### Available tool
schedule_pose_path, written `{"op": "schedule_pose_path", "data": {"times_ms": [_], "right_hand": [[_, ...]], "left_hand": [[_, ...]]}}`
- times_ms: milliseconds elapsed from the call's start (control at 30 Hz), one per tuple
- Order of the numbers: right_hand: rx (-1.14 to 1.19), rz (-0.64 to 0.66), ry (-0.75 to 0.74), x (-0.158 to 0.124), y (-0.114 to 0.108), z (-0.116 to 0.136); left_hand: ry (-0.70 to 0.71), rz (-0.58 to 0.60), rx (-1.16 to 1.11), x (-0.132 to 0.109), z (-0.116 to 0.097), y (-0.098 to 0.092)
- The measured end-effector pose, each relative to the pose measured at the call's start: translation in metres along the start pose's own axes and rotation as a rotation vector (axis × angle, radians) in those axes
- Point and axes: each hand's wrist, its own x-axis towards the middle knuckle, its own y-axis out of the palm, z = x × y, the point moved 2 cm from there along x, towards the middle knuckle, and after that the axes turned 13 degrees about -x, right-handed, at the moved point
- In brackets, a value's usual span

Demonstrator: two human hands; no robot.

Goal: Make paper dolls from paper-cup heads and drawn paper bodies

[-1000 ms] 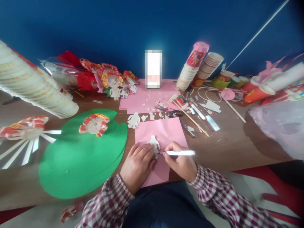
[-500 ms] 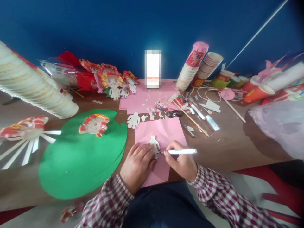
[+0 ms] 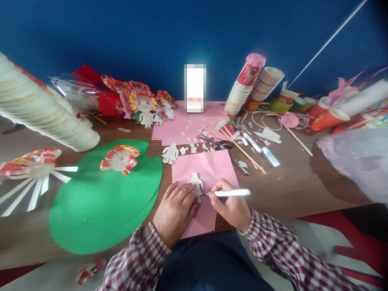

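Observation:
My left hand [image 3: 176,210] lies flat, fingers together, pressing a small white body-shaped cutout [image 3: 196,182] onto a pink paper sheet [image 3: 209,165] at the table's near edge. My right hand [image 3: 230,206] is closed round a white pen [image 3: 232,193], whose tip touches the pink sheet at the cutout's right edge. Another white cutout [image 3: 170,152] lies just beyond the sheet's far left corner.
Large green paper discs [image 3: 100,206] carry a cup-paper face [image 3: 120,158] at left. Stacked paper cups [image 3: 45,113] lie far left and more cups [image 3: 257,85] stand at back. Scissors [image 3: 222,144], sticks, scraps and a plastic bag [image 3: 357,161] fill the right.
The pen's rear end rose slightly and then settled lower again while its tip stayed at the cutout's edge. My left hand has kept still.

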Motion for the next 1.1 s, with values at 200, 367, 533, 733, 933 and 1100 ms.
{"op": "schedule_pose_path", "data": {"times_ms": [200,367,533,733,933,1100], "right_hand": [[-0.018,-0.017,-0.02,0.0006,0.0002,0.0022],[-0.017,-0.026,-0.018,0.0004,0.0006,0.0006],[0.085,-0.017,0.063,0.0003,-0.0003,-0.0027],[0.084,0.043,0.041,-0.0001,-0.0007,-0.001],[0.045,0.061,-0.042,0.0,-0.001,0.0014],[0.03,0.059,-0.072,0.0026,-0.0009,0.003]], "left_hand": [[0.01,-0.004,0.0,0.0003,-0.0005,-0.0005],[0.007,-0.004,0.006,0.0002,-0.0003,-0.0003],[-0.007,-0.001,0.0,0.0006,-0.0008,-0.0006],[0.008,-0.01,0.009,0.0007,-0.0012,-0.0005],[0.021,-0.009,0.023,0.0,-0.0002,-0.0008],[0.014,-0.002,0.017,0.0002,-0.0002,-0.0007]]}}
